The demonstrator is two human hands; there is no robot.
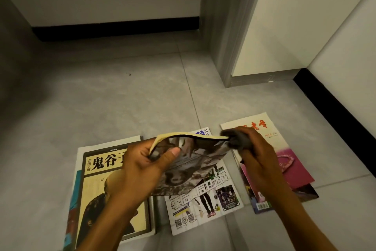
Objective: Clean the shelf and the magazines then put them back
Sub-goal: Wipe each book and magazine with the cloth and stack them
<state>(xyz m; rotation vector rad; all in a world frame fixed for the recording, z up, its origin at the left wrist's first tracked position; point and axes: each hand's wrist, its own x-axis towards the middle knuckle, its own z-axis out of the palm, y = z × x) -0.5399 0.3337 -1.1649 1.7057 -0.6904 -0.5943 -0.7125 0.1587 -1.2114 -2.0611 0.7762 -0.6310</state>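
My left hand (142, 165) grips a black-and-white printed magazine (195, 161) by its left edge and holds it up, bent, above the floor. My right hand (256, 153) grips a bunched grey cloth (238, 141) that touches the magazine's top right corner. Below them lies a white sports magazine (205, 208). A thick beige book with large black characters (95, 189) tops a pile on the left. A pile with a white and pink cover (289, 161) lies on the right. No shelf is in view.
All the piles lie on a grey tiled floor (122, 98). A grey door frame (227, 37) and a white door (284, 27) stand at the back right. A white wall with black skirting (335, 112) runs along the right.
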